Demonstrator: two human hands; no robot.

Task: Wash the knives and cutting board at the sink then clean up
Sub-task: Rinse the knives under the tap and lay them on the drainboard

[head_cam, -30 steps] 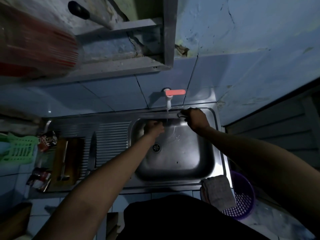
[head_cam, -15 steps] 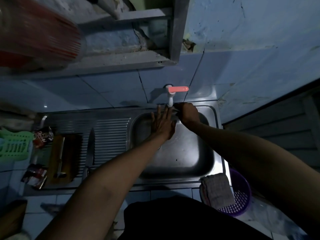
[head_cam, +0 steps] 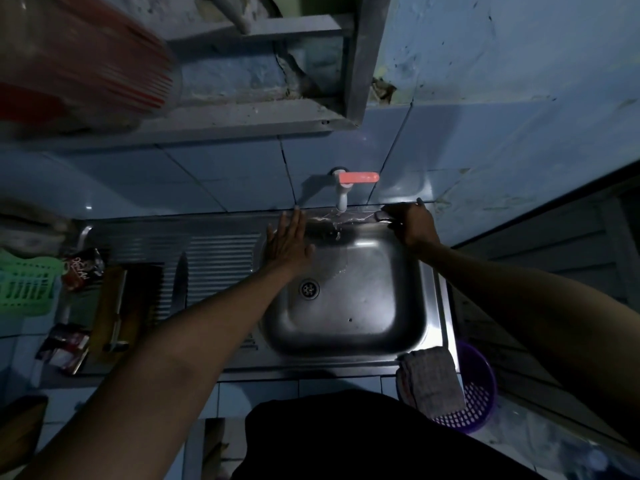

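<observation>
Tap [head_cam: 342, 192]: white body with a salmon-pink lever; sink [head_cam: 408, 289]: grey steel, ribbed drainboard at left. Basket [head_cam: 24, 289] at far left is green with slotted sides; basket [head_cam: 481, 393] at near right is purple, perforated. Wall tiles [head_cam: 221, 181] are pale blue; cloth [head_cam: 429, 379] on the near rim is grey, woven.

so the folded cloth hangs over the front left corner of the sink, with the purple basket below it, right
Not quite: the folded cloth hangs over the sink's front right corner, not the left. The head view shows it there, with the purple basket below it.
</observation>
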